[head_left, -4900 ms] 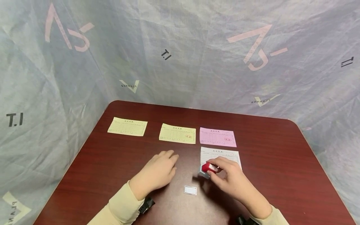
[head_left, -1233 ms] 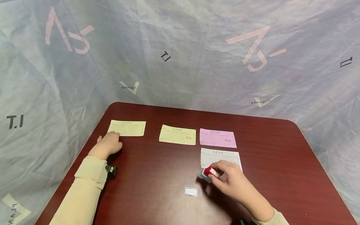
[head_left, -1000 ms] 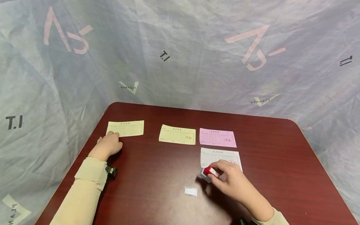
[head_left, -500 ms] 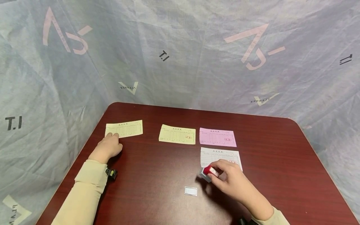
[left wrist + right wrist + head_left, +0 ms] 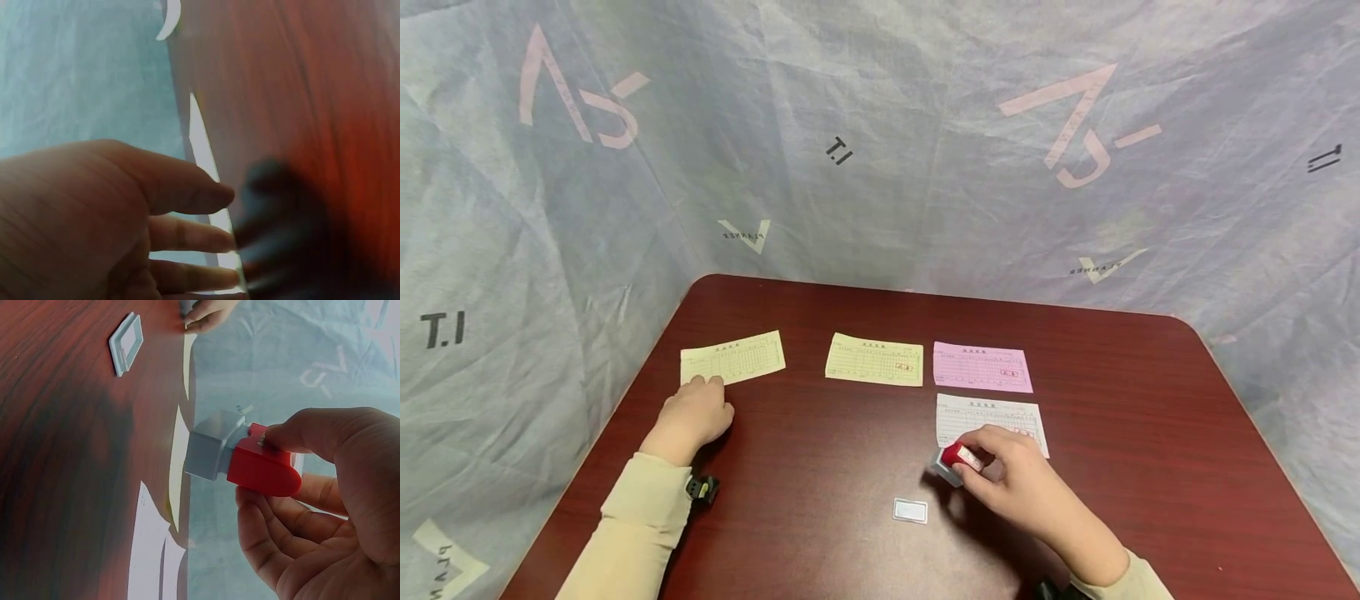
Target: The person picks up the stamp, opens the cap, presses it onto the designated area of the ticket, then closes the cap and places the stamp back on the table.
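My left hand (image 5: 692,417) rests its fingertips on the near edge of the left yellow form (image 5: 737,354), which lies at an angle on the table. In the left wrist view the fingers (image 5: 194,234) reach out fairly straight over the form, the thumb apart above them. Thumb and fingers of my right hand (image 5: 1026,479) pinch a red and grey rubber stamp (image 5: 262,465), held above the table in front of the white form (image 5: 973,417). Red marks show on the white form, the pink form (image 5: 981,367) and the middle yellow form (image 5: 874,360); none shows on the left one.
A small, pale rectangular cap (image 5: 911,511) lies on the dark red table (image 5: 805,517) between the hands, nearer the front. Grey printed cloth (image 5: 887,150) hangs round the back and sides of the table.
My left hand has gone from the middle to the left yellow form, which has slid slightly nearer and turned. The stamp has drawn back a little; the white form's red mark now shows.
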